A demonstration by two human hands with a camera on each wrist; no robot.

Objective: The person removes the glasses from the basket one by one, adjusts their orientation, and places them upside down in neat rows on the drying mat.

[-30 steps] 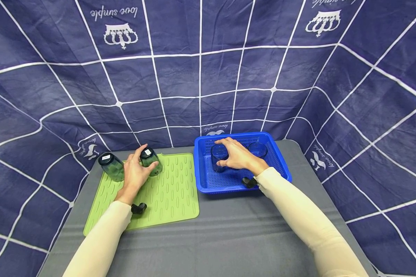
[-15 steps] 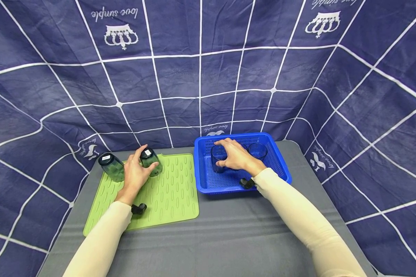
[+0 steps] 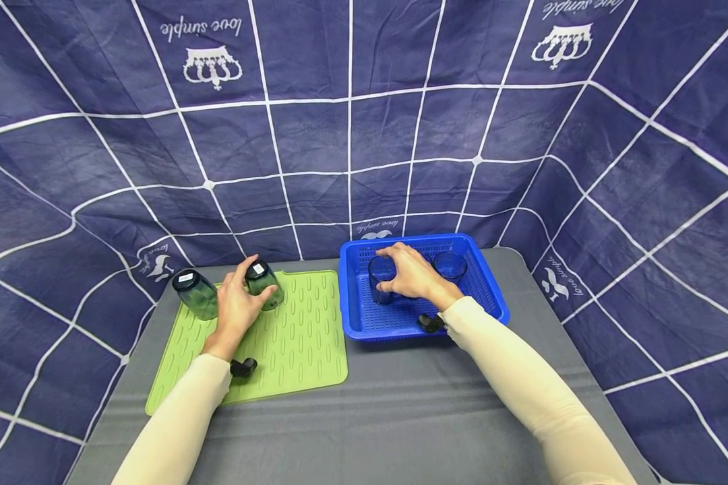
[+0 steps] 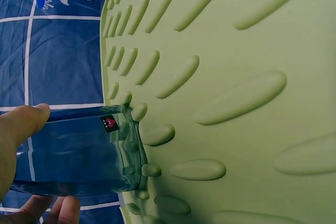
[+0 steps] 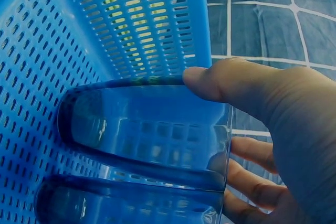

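My left hand [image 3: 238,306] holds an upside-down drinking glass [image 3: 265,294] by its upper part, thumb on one side and fingers on the other. In the left wrist view that glass [image 4: 79,150] has its rim against the green drying mat [image 3: 306,337]. Just left of the hand a second glass [image 3: 195,295] stands upside down on the mat. Over at the blue basket [image 3: 364,333], my right hand [image 3: 414,273] grips the top of an upright glass [image 5: 142,129] between thumb and fingers. Another glass [image 5: 126,203] lies alongside it in the right wrist view.
A further glass [image 3: 451,267] stands in the basket's right part. Basket and mat sit side by side on a grey table cover [image 3: 400,417]. A blue checked curtain [image 3: 315,135] rises behind the table and along both sides.
My right wrist has shifted very slightly left, with the hand still around the same glass. My left hand and the glasses on the mat look unmoved.
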